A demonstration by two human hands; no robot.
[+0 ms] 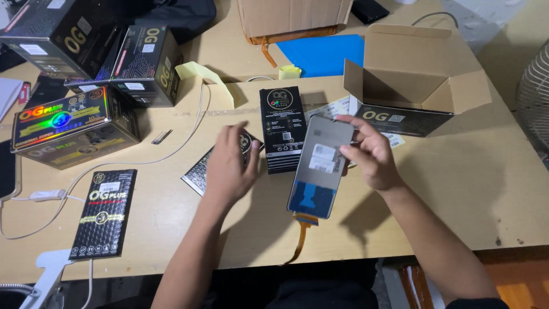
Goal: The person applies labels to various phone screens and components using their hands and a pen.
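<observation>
My right hand (369, 157) holds a grey phone screen panel (320, 166) by its upper right edge, tilted above the table, white stickers and a blue patch on its back. An orange flex cable (301, 237) hangs from its lower end. My left hand (229, 166) hovers, fingers spread, over a flat black packet (200, 171) lying on the table. It holds nothing. Between the hands lies a slim black box (281, 129).
An open cardboard box (414, 71) sits at the back right, over a black box (403, 120). Black boxes (74, 126) are stacked at the left. Another slim black box (104, 213) lies near the front left, beside white cables (51, 195). A blue sheet (323, 54) lies at the back.
</observation>
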